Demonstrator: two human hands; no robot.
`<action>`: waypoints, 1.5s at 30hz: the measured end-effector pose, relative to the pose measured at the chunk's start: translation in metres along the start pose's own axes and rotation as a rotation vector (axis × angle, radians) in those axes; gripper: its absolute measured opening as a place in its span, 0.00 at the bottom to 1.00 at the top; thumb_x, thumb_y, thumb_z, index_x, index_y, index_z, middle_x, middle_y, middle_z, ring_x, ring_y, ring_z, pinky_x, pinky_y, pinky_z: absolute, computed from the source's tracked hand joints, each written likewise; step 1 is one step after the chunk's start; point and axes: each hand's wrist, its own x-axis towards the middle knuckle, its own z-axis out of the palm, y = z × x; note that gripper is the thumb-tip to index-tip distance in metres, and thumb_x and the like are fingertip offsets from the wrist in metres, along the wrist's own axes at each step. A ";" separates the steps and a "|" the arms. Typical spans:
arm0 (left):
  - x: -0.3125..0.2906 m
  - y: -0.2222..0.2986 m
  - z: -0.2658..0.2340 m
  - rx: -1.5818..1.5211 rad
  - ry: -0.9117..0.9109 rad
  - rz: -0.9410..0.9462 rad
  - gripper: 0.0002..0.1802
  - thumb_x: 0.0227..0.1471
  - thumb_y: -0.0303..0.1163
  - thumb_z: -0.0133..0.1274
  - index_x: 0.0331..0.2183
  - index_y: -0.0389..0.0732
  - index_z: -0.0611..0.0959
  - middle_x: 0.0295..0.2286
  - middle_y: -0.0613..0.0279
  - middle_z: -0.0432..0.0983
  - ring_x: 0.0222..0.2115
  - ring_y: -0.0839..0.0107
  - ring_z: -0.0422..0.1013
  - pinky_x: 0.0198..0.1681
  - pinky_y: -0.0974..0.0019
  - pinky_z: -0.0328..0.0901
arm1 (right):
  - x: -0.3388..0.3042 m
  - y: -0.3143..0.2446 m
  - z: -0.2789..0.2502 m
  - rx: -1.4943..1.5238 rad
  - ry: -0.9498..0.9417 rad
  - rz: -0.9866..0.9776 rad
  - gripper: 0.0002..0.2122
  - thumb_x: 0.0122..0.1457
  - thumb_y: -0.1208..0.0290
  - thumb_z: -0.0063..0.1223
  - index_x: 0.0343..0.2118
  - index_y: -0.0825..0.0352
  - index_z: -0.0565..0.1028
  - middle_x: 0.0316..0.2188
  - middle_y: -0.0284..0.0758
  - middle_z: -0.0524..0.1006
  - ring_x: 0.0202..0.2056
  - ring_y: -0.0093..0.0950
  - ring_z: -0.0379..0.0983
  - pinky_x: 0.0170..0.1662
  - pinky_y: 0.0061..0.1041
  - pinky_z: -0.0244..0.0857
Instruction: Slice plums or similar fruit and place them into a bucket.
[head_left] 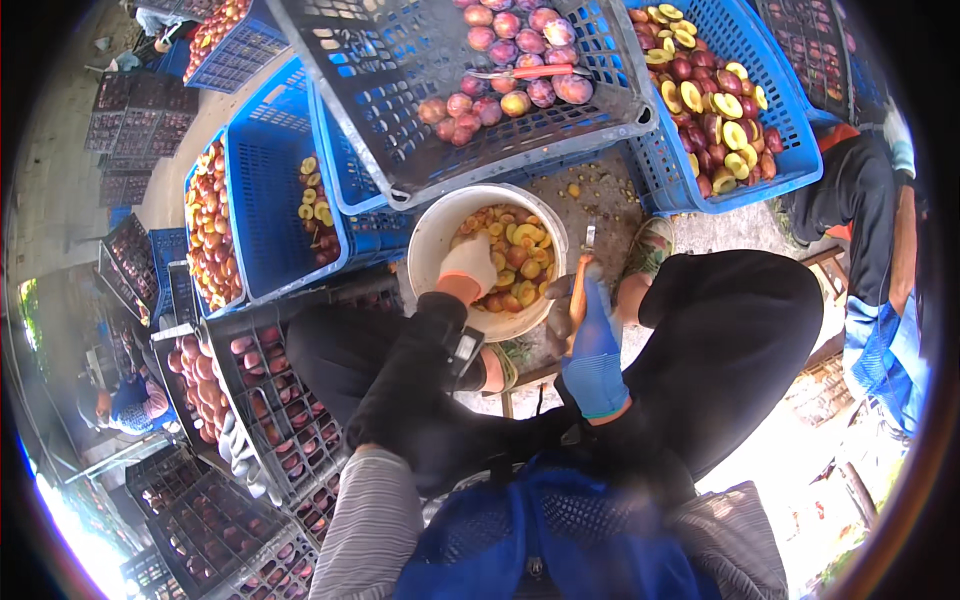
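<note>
My left hand (473, 262), in a pale glove with an orange cuff, reaches down into a white bucket (428, 232) between my knees. Halved plums (527, 262) with yellow flesh fill the bottom of the bucket, and the left fingers are hidden or too unclear among them. My right hand (596, 350), in a blue and grey glove, is closed around the wooden handle of a small hand tool (579, 283). The tool points up beside the bucket's right side, and its short metal tip is too small to make out exactly.
A tilted black crate (420, 165) beyond the bucket carries whole plums (515, 50) and red-handled pliers or shears (533, 72). Blue crates (262, 190) flank it, one with cut plums (725, 115) at right. Black crates (280, 400) of plums stand left. Another person's leg (855, 195) is at right.
</note>
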 end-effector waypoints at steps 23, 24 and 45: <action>-0.108 0.008 -0.042 -1.801 0.204 0.124 0.13 0.46 0.34 0.40 0.33 0.35 0.70 0.28 0.58 0.69 0.27 0.63 0.68 0.25 0.65 0.66 | -0.018 0.060 0.013 -1.182 -0.213 -0.569 0.17 0.53 0.57 0.39 0.24 0.68 0.72 0.20 0.45 0.71 0.26 0.44 0.67 0.27 0.36 0.60; -0.112 0.005 -0.043 -1.934 0.150 0.089 0.13 0.44 0.34 0.40 0.31 0.35 0.71 0.25 0.56 0.70 0.24 0.63 0.68 0.23 0.67 0.64 | -0.020 0.064 0.014 -1.142 -0.294 -0.604 0.17 0.53 0.57 0.39 0.24 0.68 0.72 0.20 0.45 0.71 0.26 0.44 0.67 0.27 0.36 0.60; -0.126 -0.001 -0.038 -2.227 0.258 -0.232 0.10 0.43 0.36 0.40 0.18 0.41 0.68 0.13 0.59 0.65 0.11 0.67 0.62 0.13 0.68 0.57 | -0.024 0.084 0.026 -1.210 -0.277 -0.716 0.16 0.53 0.58 0.40 0.25 0.68 0.71 0.20 0.48 0.70 0.26 0.46 0.66 0.28 0.36 0.60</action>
